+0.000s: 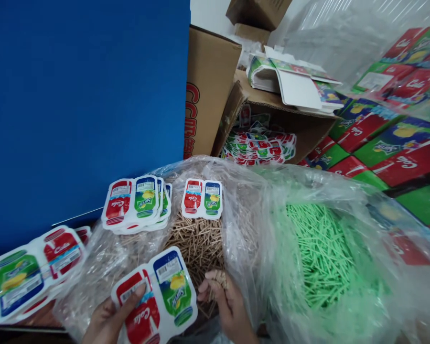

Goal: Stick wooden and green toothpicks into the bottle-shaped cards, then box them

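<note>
My left hand [109, 317] is closed on a cola-and-Sprite card [177, 291], two can-shaped printed panels side by side, with the thumb lying across its red half. My right hand [227, 303] is beside the card's right edge, over thin brown sticks [197, 239] in a clear plastic bag. Its fingers are curled together, and a few tan stick ends show among them. A single similar card [201, 198] lies on the sticks farther back. To its left, a small stack of these cards [136, 203] rests on the bag.
More cards [36, 272] are piled at the lower left. A bag of green sticks [318, 253] stands to the right. Behind are an open carton [290, 119] with many cards inside and a blue panel [86, 95]. Printed cola and Sprite boxes [390, 138] are stacked at the right.
</note>
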The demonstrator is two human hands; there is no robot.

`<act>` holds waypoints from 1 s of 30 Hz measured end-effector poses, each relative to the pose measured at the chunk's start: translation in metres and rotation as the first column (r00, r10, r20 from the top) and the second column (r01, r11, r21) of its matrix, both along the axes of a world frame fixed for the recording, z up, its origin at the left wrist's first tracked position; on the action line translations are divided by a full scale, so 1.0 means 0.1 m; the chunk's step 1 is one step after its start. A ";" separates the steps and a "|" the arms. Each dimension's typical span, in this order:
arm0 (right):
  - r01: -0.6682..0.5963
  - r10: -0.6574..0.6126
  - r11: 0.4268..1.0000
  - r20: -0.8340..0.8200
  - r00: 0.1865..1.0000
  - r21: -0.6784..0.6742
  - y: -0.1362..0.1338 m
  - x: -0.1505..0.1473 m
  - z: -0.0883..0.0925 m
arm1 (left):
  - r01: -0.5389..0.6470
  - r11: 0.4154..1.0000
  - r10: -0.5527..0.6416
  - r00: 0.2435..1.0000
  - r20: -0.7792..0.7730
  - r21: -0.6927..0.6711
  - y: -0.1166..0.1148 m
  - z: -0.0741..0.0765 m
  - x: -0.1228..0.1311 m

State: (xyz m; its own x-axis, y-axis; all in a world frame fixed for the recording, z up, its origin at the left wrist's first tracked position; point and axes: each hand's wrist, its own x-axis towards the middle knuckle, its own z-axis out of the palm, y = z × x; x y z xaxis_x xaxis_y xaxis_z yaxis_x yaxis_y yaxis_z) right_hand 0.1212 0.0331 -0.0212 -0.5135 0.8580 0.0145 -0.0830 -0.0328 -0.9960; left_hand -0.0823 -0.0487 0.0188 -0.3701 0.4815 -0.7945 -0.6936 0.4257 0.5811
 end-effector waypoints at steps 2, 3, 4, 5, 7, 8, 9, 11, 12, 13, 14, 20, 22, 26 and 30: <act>-0.003 0.003 0.999 0.012 1.000 0.050 0.00 0.02 0.01 | 0.011 1.000 -0.011 0.999 -0.049 0.003 0.04 0.02 0.03; -0.007 0.005 0.998 0.020 1.000 0.067 0.00 0.03 0.01 | 0.018 1.000 -0.017 0.997 -0.073 0.008 0.06 0.02 0.04; -0.009 0.007 0.997 0.028 1.000 0.079 0.00 0.04 0.01 | 0.027 1.000 -0.026 0.996 -0.091 0.013 0.08 0.02 0.06; -0.008 0.005 0.996 0.034 0.999 0.085 0.00 0.05 0.01 | 0.042 0.999 -0.040 0.993 -0.107 0.016 0.09 0.00 0.07; -0.003 -0.001 0.996 0.042 0.999 0.091 -0.01 0.06 0.01 | 0.078 0.996 -0.072 0.986 -0.151 0.033 0.11 -0.03 0.09; -0.002 -0.002 0.996 0.043 0.999 0.095 -0.01 0.06 0.00 | 0.099 0.994 -0.091 0.982 -0.165 0.039 0.11 -0.05 0.10; -0.003 -0.002 0.995 0.047 0.999 0.097 -0.01 0.07 0.00 | 0.117 0.992 -0.109 0.979 -0.174 0.039 0.12 -0.06 0.11; 0.000 -0.006 0.995 0.059 0.998 0.104 -0.01 0.07 -0.02 | 0.146 0.988 -0.136 0.973 -0.188 0.040 0.13 -0.08 0.13; 0.000 -0.008 0.994 0.065 0.998 0.111 -0.01 0.08 -0.02 | 0.159 0.986 -0.147 0.970 -0.194 0.044 0.14 -0.09 0.14; 0.000 -0.008 0.993 0.072 0.997 0.119 -0.01 0.08 -0.02 | 0.174 0.983 -0.160 0.966 -0.203 0.052 0.15 -0.09 0.15; -0.001 -0.009 0.992 0.077 0.997 0.129 -0.01 0.08 -0.02 | 0.191 0.979 -0.173 0.962 -0.212 0.067 0.16 -0.09 0.16; 0.052 -0.061 0.989 0.065 0.996 0.135 0.01 0.06 0.03 | 0.257 0.953 -0.212 0.944 -0.254 0.161 0.20 -0.12 0.16; 0.060 -0.069 0.992 0.081 0.994 0.107 0.02 0.05 0.04 | 0.281 0.945 -0.225 0.930 -0.291 0.169 0.21 -0.13 0.13; 0.003 -0.015 0.995 0.127 0.992 0.096 0.05 0.04 0.05 | 0.364 0.915 -0.279 0.882 -0.380 0.173 0.21 -0.15 0.10; 0.041 -0.052 0.995 0.118 0.992 0.094 0.04 0.00 0.07 | 0.364 0.918 -0.241 0.825 -0.511 0.156 0.20 -0.21 0.11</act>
State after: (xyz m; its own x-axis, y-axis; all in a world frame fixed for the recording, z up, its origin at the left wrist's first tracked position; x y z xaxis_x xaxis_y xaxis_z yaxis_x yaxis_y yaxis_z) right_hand 0.1215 0.0375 -0.0138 -0.4759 0.8788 0.0346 0.0385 0.0602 -0.9974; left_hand -0.0712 -0.0287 -0.0020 -0.4733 0.7811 -0.4073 -0.1660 0.3749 0.9121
